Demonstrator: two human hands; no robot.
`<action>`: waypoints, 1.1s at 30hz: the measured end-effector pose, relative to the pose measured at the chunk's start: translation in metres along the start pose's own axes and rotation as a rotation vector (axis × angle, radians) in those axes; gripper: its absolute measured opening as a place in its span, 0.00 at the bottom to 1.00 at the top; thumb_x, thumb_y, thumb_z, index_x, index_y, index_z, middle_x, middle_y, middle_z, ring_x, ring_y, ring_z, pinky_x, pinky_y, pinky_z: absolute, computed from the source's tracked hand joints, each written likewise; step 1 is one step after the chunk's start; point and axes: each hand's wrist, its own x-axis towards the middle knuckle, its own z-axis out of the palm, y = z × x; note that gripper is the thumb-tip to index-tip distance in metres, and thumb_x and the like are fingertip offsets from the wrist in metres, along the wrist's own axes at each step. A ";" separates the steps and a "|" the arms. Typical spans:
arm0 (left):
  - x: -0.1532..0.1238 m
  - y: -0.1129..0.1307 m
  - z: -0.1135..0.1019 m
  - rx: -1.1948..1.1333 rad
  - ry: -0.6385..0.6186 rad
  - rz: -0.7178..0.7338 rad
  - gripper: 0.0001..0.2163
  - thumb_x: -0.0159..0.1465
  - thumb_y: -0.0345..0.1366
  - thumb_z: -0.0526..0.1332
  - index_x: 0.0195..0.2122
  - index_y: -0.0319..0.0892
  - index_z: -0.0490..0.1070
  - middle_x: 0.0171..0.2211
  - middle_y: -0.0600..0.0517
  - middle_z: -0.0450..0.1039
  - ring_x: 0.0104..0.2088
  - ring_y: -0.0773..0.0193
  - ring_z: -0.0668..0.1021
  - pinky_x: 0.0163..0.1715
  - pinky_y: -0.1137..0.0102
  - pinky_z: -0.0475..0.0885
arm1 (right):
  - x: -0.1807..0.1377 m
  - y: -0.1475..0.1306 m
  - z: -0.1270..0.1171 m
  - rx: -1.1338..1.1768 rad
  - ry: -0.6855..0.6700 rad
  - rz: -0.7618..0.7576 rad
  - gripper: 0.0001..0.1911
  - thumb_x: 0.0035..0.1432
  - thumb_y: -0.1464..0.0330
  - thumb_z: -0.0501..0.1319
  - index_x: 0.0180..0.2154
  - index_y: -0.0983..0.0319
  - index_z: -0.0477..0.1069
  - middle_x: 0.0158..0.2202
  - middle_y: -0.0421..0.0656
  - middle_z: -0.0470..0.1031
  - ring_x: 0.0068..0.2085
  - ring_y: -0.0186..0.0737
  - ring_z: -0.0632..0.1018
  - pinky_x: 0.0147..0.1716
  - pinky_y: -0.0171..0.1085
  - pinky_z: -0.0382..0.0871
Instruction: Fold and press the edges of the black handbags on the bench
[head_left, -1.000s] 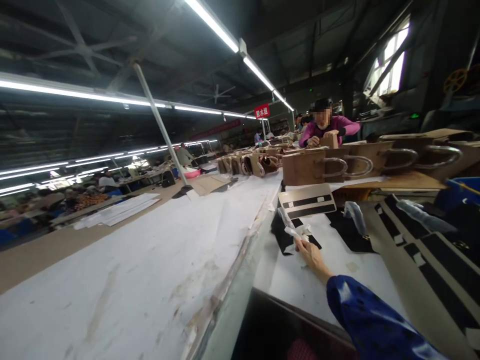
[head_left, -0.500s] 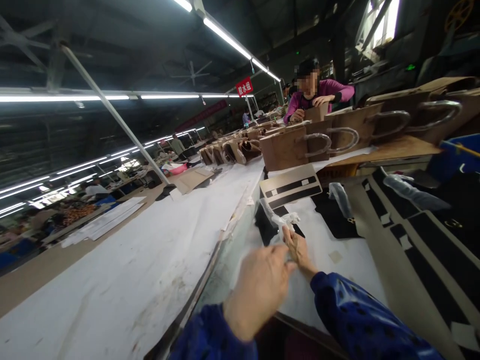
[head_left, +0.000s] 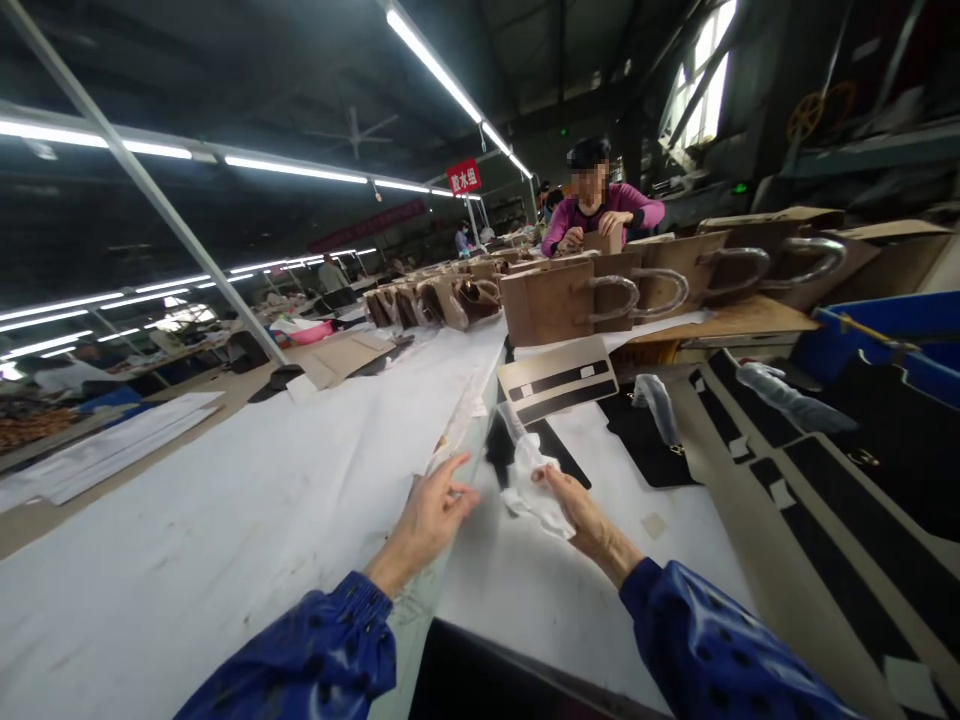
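Observation:
My right hand (head_left: 585,512) pinches a crumpled white plastic wrap (head_left: 534,492), which hangs below the fingers over the white-covered table. Apart from it, my left hand (head_left: 427,515) hovers by the table edge, its fingers spread and holding nothing. Beyond the wrap lies a black bag panel (head_left: 559,450), partly hidden by the wrap. A beige panel with black strips (head_left: 556,378) rests just behind. To the right is another black panel (head_left: 645,440) with a plastic-wrapped handle (head_left: 657,405) on it.
Brown bags (head_left: 547,302) with wrapped handles stand in a row at the back. A co-worker in a purple top (head_left: 628,203) handles a brown piece behind them. Long beige pieces with black strips (head_left: 817,540) and a blue bin (head_left: 892,335) are at right. White sheeting (head_left: 247,520) covers the left table.
My left hand has moved left, away from my right hand, and its fingers have spread. The white wrap in my right hand now hangs looser and wider. The view has turned slightly right.

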 end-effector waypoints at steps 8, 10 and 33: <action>-0.007 0.025 -0.006 -0.024 -0.303 0.053 0.33 0.55 0.42 0.67 0.62 0.42 0.62 0.50 0.47 0.74 0.34 0.66 0.74 0.33 0.72 0.69 | -0.023 -0.021 0.028 0.037 -0.327 0.078 0.36 0.50 0.34 0.53 0.16 0.57 0.50 0.15 0.34 0.52 0.18 0.31 0.56 0.17 0.33 0.54; -0.007 0.025 -0.003 0.027 -0.339 0.016 0.17 0.54 0.38 0.66 0.45 0.39 0.74 0.33 0.54 0.75 0.29 0.67 0.73 0.28 0.73 0.65 | -0.020 -0.021 0.029 0.017 -0.337 0.055 0.34 0.52 0.35 0.53 0.18 0.58 0.53 0.16 0.34 0.53 0.18 0.31 0.56 0.18 0.33 0.55; -0.011 0.029 0.012 0.411 -0.200 -0.071 0.08 0.64 0.30 0.48 0.31 0.41 0.65 0.28 0.48 0.76 0.28 0.61 0.77 0.27 0.69 0.60 | -0.032 -0.021 0.072 -0.154 0.032 -0.275 0.10 0.64 0.66 0.53 0.35 0.58 0.72 0.33 0.41 0.71 0.35 0.40 0.72 0.34 0.36 0.67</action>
